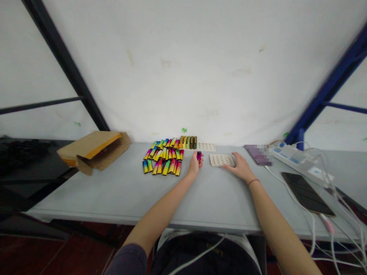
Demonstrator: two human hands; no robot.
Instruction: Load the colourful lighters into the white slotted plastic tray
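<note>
My left hand [195, 163] is closed around a small shiny purple tube [198, 156], which looks like a lighter body and stands roughly upright in the fingers. To its right lies a white tray [213, 160] with rows of small recesses. My right hand [240, 166] grips this tray at its right end, thumb along the near edge and fingers at the far corner. Left of my left hand, many similar tubes [163, 154] in shiny rainbow colours lie in loose rows. Behind them, a block of gold to dark tubes [187, 143] stands upright in rows.
A second white tray [207, 146] lies by the wall. An open brown cardboard box [91, 147] rests at the left. On the right are a phone [308, 193], another flat device [255, 153], a power strip [301, 162] and tangled white cables [312, 229].
</note>
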